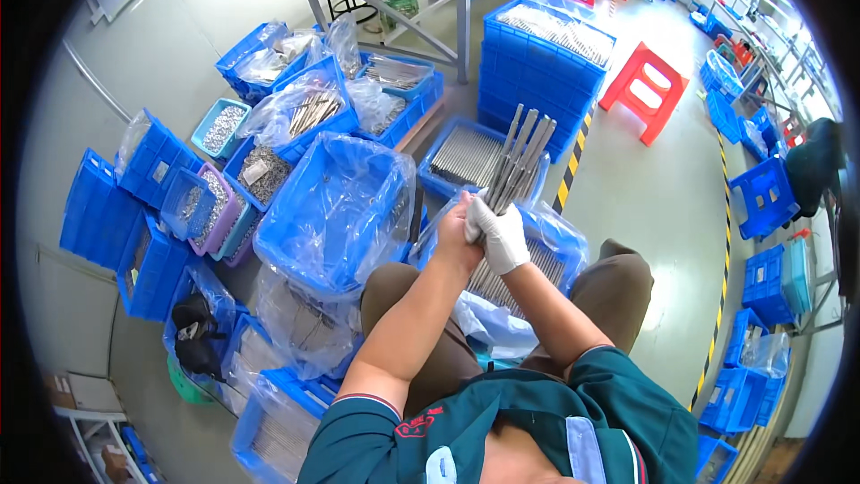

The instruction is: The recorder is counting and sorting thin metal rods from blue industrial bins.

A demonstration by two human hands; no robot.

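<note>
In front of me a bundle of long, slim metal rods points up and away, its far ends fanned slightly apart. My right hand, in a white glove, is closed around its lower part. Bare and pressed against the glove, my left hand is closed at the same lower end; its fingertips are partly hidden. Beneath my hands, between my knees, a plastic-lined blue crate holds rows of similar rods. Just beyond, another blue crate contains more rods laid side by side.
A large blue bin lined with clear plastic stands to my left, among several crates of metal parts. Stacked blue crates rise ahead, beside a red stool. A metal-legged table is farther off. People sit in the background.
</note>
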